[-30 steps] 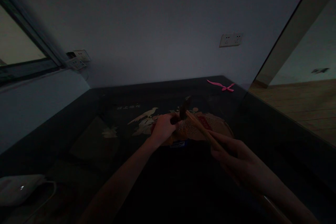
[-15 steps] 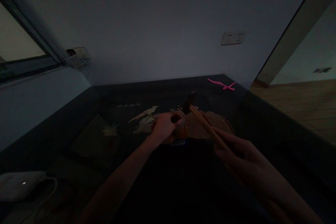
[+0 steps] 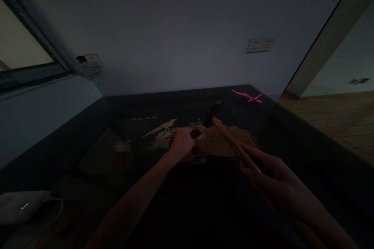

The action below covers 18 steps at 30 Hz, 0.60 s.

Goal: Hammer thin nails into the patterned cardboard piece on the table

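In dim light, my right hand (image 3: 270, 171) grips the wooden handle of a hammer (image 3: 229, 137). The dark hammer head points away from me, just right of my left fingertips. My left hand (image 3: 184, 140) is closed in a pinch, thumb and forefinger together; whatever is between them is too small and dark to make out. Those fingers rest at a flat brown piece (image 3: 222, 144) covered with small dark dots or holes. It lies on the dark table, its left part hidden by my left hand. A blue-and-white label (image 3: 199, 160) shows at its near edge.
The dark tabletop (image 3: 187, 202) carries a pale bird-and-flower picture (image 3: 162, 126). A pink ribbon-like strip (image 3: 248, 96) lies at the back right. A white device (image 3: 23, 206) with a cable sits at the near left. Behind rises a wall with sockets (image 3: 259, 45).
The hammer head has tilted slightly, and more of the handle's end shows in my right hand. My left hand stays in its place. The view has shifted a little.
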Each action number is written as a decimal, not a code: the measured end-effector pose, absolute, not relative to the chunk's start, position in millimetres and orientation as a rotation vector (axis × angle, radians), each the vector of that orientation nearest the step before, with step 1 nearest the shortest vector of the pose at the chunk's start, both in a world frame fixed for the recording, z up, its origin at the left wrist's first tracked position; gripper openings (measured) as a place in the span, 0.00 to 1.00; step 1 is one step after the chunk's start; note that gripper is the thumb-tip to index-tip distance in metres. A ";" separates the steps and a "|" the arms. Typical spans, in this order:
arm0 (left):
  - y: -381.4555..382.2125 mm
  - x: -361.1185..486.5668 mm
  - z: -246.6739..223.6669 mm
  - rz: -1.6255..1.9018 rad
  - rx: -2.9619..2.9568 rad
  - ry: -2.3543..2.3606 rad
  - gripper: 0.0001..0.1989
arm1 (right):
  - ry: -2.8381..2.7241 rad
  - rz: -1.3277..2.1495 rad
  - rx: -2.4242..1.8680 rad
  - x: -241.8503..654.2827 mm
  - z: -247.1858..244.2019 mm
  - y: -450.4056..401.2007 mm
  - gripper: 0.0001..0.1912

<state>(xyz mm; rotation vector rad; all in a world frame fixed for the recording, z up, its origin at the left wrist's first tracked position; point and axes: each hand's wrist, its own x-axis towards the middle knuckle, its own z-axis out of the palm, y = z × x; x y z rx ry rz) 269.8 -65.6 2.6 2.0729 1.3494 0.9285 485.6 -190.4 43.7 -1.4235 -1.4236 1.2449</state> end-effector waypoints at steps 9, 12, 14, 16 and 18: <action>-65.9 270.0 2.4 0.912 2.079 1.369 0.08 | -1.400 1.364 -1.427 481.6 38.6 -187.4 0.35; -66.3 270.8 2.4 0.924 2.055 1.346 0.07 | -1.357 1.379 -1.436 484.2 41.2 -189.4 0.36; -66.2 270.3 2.0 0.925 2.060 1.354 0.06 | -1.372 1.376 -1.430 484.9 39.7 -188.7 0.35; -65.8 269.2 1.7 0.900 2.094 1.374 0.07 | -1.404 1.375 -1.417 484.7 35.7 -186.4 0.33; -65.5 268.2 2.0 0.880 2.123 1.388 0.08 | -1.412 1.380 -1.419 484.6 32.5 -183.8 0.32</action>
